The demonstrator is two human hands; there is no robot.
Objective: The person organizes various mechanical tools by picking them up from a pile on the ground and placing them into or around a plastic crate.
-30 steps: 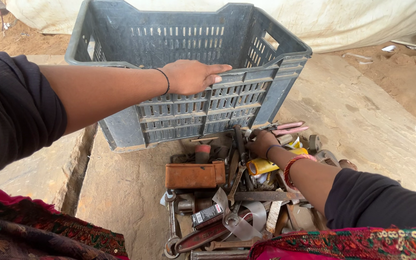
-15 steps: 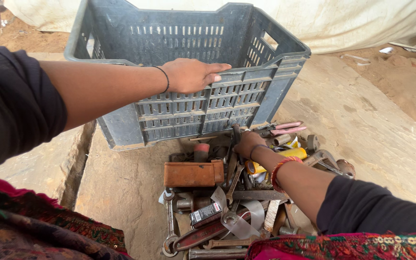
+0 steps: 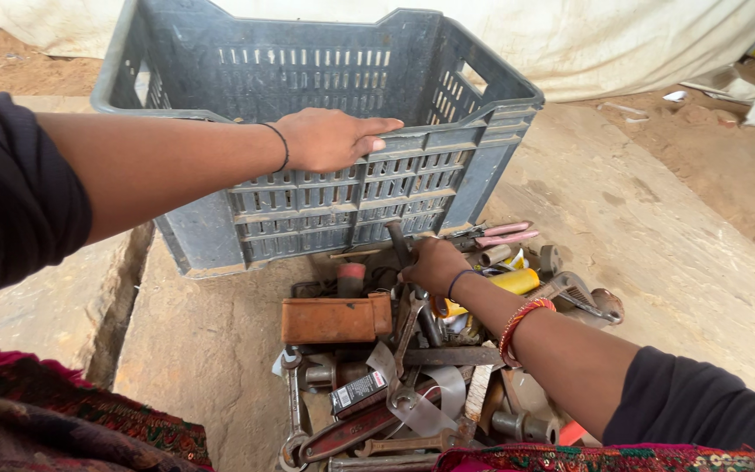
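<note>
**Right hand now closed on a long dark tool, lifting it out of the pile**

So the change: a second ago the right hand (image 3: 434, 265) was further right in the heap, up by the pink-handled pliers (image 3: 502, 232) and the yellow cylinder (image 3: 498, 285). Now it's slid left and wrapped its fingers around a long dark metal tool (image 3: 404, 249), some kind of bar or hammer handle, can't tell which. The top end pokes up above the fist, right against the near wall of the grey plastic crate (image 3: 377, 188), and it looks tilted up rather than lying flat, so I'd say it's been picked and is starting to come free of the pile.

The left hand (image 3: 329, 140) hasn't budged: palm down on the crate's near rim, fingers spread flat along it, holding nothing else, just steadying the crate.

Around the tool, going outward: a rusty orange-brown box (image 3: 334, 320) sits just left of it, a short red-capped piece (image 3: 350, 278) is up near the crate, and nearer me there's a spanner (image 3: 291, 398), a red-handled wrench (image 3: 351, 430), a small dark printed packet (image 3: 356, 392) and a loop of silvery strap (image 3: 421, 398). Over on the right there's a grey metal fitting (image 3: 578, 293).

Everything's lying on a sandy stone floor (image 3: 648, 236), with a pale tarp (image 3: 622, 44) behind the crate. From here the crate looks empty inside.
</note>
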